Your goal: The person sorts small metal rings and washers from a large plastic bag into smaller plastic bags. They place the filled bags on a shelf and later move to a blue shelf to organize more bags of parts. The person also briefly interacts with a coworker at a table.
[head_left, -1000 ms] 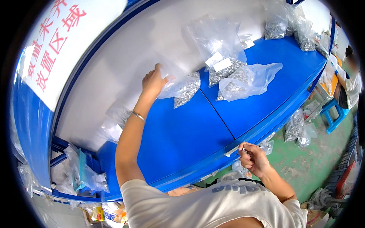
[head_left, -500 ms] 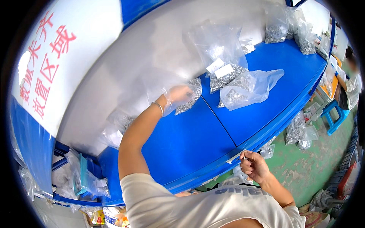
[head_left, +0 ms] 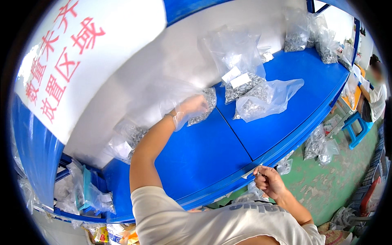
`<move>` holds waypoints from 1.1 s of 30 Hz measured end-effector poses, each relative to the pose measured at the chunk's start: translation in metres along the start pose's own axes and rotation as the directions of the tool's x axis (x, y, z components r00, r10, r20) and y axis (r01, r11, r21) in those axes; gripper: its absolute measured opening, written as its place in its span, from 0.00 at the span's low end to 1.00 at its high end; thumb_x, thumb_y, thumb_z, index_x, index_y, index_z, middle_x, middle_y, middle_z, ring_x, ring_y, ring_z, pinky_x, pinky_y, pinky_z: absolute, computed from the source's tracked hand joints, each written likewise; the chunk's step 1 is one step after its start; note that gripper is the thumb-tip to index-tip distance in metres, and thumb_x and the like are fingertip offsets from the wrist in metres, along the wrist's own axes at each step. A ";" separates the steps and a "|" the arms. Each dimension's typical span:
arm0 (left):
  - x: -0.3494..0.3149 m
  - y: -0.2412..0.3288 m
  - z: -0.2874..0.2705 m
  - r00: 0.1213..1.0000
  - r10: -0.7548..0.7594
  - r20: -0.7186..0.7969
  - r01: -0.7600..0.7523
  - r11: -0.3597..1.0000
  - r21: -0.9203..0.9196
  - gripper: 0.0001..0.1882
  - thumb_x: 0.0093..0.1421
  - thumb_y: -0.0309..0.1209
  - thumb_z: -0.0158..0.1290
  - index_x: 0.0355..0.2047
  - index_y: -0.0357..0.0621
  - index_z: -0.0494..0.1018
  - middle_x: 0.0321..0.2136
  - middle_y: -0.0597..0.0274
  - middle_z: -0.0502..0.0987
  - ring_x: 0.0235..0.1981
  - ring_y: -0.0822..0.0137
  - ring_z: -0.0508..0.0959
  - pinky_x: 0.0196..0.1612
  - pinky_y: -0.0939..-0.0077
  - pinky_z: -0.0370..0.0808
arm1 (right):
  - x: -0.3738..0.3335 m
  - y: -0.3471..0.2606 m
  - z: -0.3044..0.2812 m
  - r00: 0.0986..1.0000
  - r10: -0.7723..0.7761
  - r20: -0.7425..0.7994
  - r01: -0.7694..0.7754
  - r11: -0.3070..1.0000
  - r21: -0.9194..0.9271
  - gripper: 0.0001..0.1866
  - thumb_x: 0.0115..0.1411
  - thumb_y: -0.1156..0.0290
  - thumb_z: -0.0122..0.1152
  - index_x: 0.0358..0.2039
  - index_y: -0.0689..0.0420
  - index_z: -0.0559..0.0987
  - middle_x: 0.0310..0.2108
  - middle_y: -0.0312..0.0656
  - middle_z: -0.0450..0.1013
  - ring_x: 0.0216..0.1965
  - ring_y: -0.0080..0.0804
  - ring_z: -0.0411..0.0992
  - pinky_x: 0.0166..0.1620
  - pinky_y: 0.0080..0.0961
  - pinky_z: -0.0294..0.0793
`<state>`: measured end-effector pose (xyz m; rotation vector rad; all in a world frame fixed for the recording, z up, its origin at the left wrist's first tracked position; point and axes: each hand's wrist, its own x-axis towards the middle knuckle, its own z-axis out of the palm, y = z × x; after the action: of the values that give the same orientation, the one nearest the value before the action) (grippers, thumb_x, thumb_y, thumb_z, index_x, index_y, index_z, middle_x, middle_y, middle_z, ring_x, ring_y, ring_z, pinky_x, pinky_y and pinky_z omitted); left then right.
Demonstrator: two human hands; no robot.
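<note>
My left hand (head_left: 192, 105) reaches into a clear plastic bag (head_left: 206, 113) of small shiny metal parts on the blue table. Its fingers curl down among the parts, and the film partly hides what they hold. At the table's front edge my right hand (head_left: 270, 182) is closed, thumb against fingers, pinching a small metal part (head_left: 257, 173). A white slip shows beside those fingertips; whether it is held I cannot tell. Right of the opened bag stand a tall clear bag (head_left: 245, 87) of metal rings with white labels and another bag (head_left: 255, 102) lying over.
Another labelled bag (head_left: 122, 147) leans on the back wall at the left. Several filled bags (head_left: 297, 36) stand at the far right corner. Below the blue table's edge (head_left: 286, 153) lie bags (head_left: 314, 143) on the green floor, near a blue stool (head_left: 354, 130) and a seated person (head_left: 377, 98).
The view has shifted slightly. My left hand stays in the bag, its fingers moved a little among the parts. My right hand remains closed near the table edge.
</note>
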<state>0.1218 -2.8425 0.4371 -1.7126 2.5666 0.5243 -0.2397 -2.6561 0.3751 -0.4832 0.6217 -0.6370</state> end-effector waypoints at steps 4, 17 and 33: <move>-0.005 -0.005 0.010 0.994 -0.035 -0.100 0.028 0.997 -0.074 0.09 0.44 0.27 0.53 0.28 0.37 0.74 0.24 0.51 0.75 0.28 0.60 0.75 0.33 0.70 0.70 | 0.002 0.004 0.001 1.000 -0.009 0.004 0.009 1.000 -0.012 0.09 0.57 0.70 0.44 0.26 0.60 0.69 0.11 0.28 0.50 0.11 0.16 0.44 0.15 0.16 0.43; -0.051 -0.009 -0.017 0.824 -0.168 -0.541 0.214 0.977 0.022 0.08 0.46 0.31 0.52 0.20 0.38 0.73 0.17 0.49 0.73 0.22 0.53 0.75 0.29 0.65 0.71 | 0.002 0.006 0.011 0.998 -0.034 0.045 0.038 0.995 -0.094 0.08 0.58 0.69 0.44 0.29 0.61 0.69 0.12 0.29 0.51 0.12 0.17 0.46 0.16 0.16 0.44; -0.192 0.230 0.077 0.861 -0.432 -0.270 -0.181 0.235 -0.955 0.06 0.59 0.29 0.48 0.27 0.41 0.67 0.17 0.73 0.65 0.15 0.85 0.58 0.15 0.88 0.54 | 0.000 -0.001 0.063 0.944 -0.166 0.284 0.185 0.982 -0.040 0.07 0.59 0.71 0.45 0.29 0.59 0.71 0.17 0.32 0.59 0.14 0.16 0.50 0.18 0.15 0.48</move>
<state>-0.0213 -2.5698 0.4635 -2.5948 2.3045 2.4359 -0.1980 -2.6423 0.4207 -0.6834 0.3337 -0.7032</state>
